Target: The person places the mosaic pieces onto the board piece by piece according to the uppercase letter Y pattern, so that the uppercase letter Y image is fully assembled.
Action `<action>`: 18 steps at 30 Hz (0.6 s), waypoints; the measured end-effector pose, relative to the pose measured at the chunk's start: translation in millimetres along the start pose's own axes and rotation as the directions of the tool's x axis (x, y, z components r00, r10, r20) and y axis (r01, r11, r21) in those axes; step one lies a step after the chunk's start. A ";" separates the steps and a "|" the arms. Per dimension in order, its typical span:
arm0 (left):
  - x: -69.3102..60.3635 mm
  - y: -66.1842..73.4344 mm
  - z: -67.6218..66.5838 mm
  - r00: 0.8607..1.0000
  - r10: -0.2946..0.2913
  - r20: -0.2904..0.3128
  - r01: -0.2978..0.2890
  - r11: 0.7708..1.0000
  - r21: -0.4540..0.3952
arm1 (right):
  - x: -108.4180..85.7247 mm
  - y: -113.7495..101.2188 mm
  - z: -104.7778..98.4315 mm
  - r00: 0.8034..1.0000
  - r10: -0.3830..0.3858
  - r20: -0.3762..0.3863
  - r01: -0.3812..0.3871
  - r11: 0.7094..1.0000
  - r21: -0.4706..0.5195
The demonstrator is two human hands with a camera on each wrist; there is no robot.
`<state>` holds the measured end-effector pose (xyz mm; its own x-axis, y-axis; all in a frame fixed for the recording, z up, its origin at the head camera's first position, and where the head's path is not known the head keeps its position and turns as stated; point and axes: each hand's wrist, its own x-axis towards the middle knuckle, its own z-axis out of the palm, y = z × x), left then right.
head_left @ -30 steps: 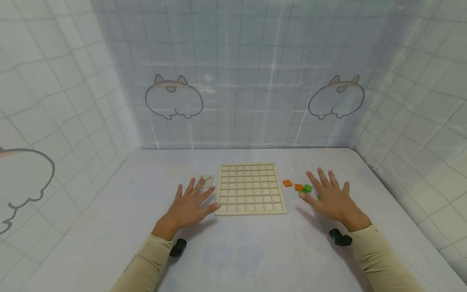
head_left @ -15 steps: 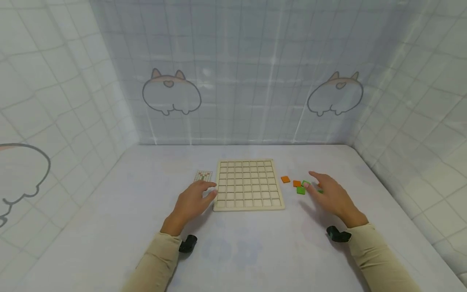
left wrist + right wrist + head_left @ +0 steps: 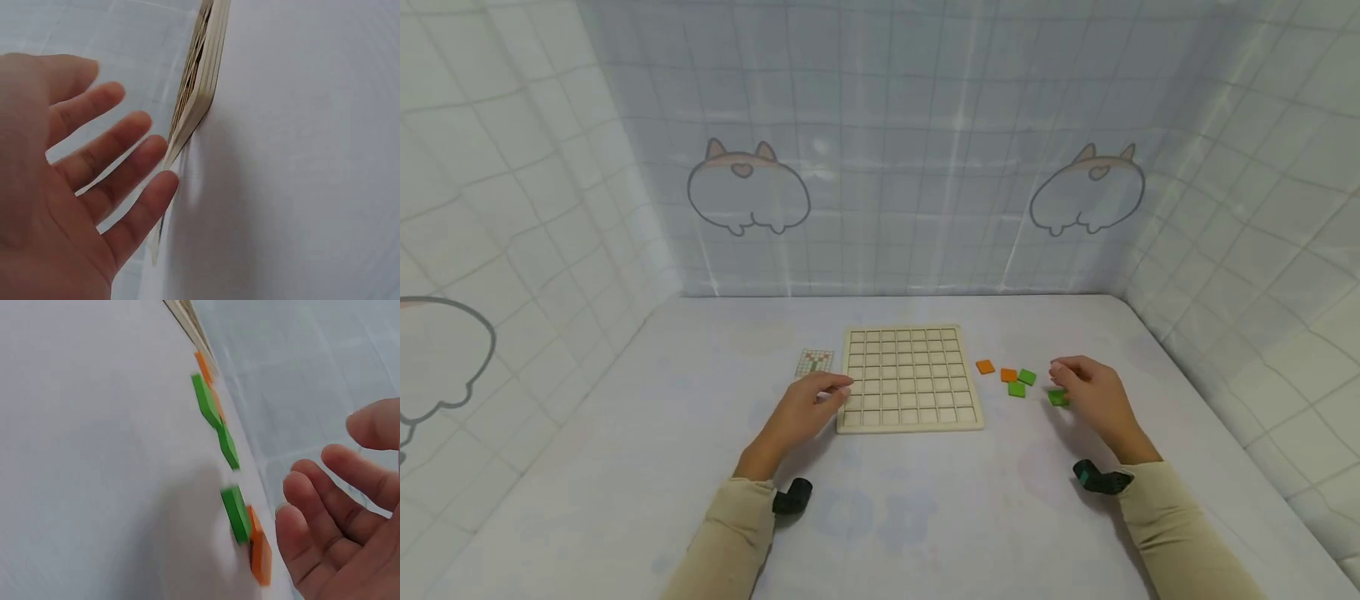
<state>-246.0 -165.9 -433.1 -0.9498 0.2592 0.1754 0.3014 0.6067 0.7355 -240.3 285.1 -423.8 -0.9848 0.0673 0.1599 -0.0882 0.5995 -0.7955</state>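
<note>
In the head view, my left hand [image 3: 799,412] is beside the left edge of a pale wooden grid board [image 3: 910,380]. Its fingers are relaxed and slightly bent, holding nothing; the left wrist view shows them spread apart near the board's corner. My right hand [image 3: 1102,407] hovers over small square tiles right of the board. A green tile [image 3: 1058,397] lies just under its fingers, and the right wrist view shows an orange tile [image 3: 261,557] close to that one. The right fingers curve loosely with a gap before the tiles.
Between board and right hand lie two more green tiles [image 3: 1017,389] and two orange tiles [image 3: 985,367]. A small printed pattern card [image 3: 815,361] lies left of the board, partly behind the left hand. Grid-patterned curtains [image 3: 887,167] enclose the table at back and sides.
Both hands were spread with straight fingers; their fingers have since bent. The right hand has drawn its fingers in and shifted slightly right, uncovering tiles. The left hand has moved right toward the board.
</note>
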 end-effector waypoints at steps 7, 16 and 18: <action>-2.7 -10.1 4.0 1.000 0.025 -0.008 -0.024 1.000 0.004 | -6.4 18.7 -12.0 1.000 0.025 0.001 -0.025 0.998 -0.053; -1.6 -15.2 8.1 0.997 0.052 0.051 -0.056 0.996 0.074 | -11.9 29.9 -13.8 0.997 -0.056 0.055 0.064 0.983 -0.171; -2.7 -15.3 8.6 0.997 0.050 0.057 -0.055 0.995 0.078 | -11.7 30.7 -12.3 0.994 -0.075 0.080 0.089 0.978 -0.189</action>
<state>-247.3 -169.5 -450.5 -0.9270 0.3319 0.1745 0.3585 0.6482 0.6718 -229.6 312.5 -443.0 -0.9842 -0.0418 0.1723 -0.1459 0.7427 -0.6535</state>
